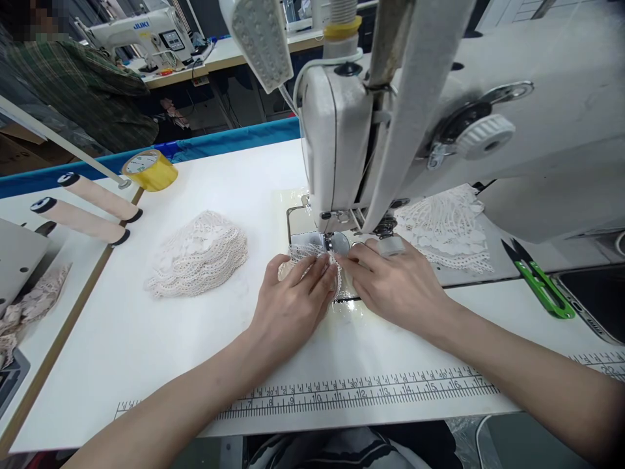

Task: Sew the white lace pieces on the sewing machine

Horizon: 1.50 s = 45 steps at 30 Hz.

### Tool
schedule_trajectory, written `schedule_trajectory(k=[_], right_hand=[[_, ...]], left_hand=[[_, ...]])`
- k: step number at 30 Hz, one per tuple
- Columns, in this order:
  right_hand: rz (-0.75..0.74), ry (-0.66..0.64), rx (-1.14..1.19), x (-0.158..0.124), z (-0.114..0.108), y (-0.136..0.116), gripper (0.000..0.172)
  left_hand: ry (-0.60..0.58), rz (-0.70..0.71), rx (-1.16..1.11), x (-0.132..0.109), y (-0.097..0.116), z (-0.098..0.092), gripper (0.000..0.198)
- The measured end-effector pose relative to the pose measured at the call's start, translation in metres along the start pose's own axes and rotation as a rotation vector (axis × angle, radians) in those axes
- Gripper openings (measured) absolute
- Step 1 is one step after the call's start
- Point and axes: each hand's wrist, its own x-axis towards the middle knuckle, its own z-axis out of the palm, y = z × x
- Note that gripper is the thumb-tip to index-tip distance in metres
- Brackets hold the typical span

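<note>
A small white lace piece point(307, 249) lies under the presser foot of the sewing machine point(332, 130). My left hand point(293, 306) presses it down with bent fingers held together, at the left of the needle area. On the other side, my right hand point(400, 280) has its fingertips closed at the lace's right edge, close to the foot. Both hands' fingers nearly meet in front of the foot, and they partly cover the lace. A stack of lace pieces point(200, 254) rests to the left. Another lace pile point(444, 228) lies behind my right hand, under the machine arm.
Green thread snips point(544, 283) and a phone point(596, 299) lie at the right. Thread cones point(90, 218) and yellow tape point(150, 170) sit at the left. A printed ruler point(342, 396) runs along the front edge. A person in plaid point(78, 91) is beyond, near another machine point(141, 39).
</note>
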Motion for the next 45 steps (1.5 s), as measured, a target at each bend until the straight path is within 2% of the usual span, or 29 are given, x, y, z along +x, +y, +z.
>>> schedule_trajectory(k=[9, 21, 38, 42, 45], right_hand=[[-0.01, -0.031, -0.05, -0.003, 0.002, 0.002, 0.027], [-0.005, -0.001, -0.037, -0.002, 0.004, 0.001, 0.028], [0.009, -0.019, -0.095, 0.001, 0.004, 0.004, 0.025], [-0.017, 0.067, -0.02, 0.002, -0.002, 0.003, 0.023], [-0.061, 0.076, 0.08, 0.002, -0.005, 0.003, 0.027]], left_hand=[[0.017, -0.015, -0.024, 0.003, -0.003, 0.003, 0.027], [0.021, -0.026, -0.017, 0.002, -0.002, 0.003, 0.026], [0.028, -0.049, -0.011, 0.006, -0.007, 0.009, 0.026], [0.074, 0.013, -0.06, 0.005, -0.008, 0.001, 0.022], [-0.03, 0.019, -0.185, 0.002, -0.006, -0.012, 0.017]])
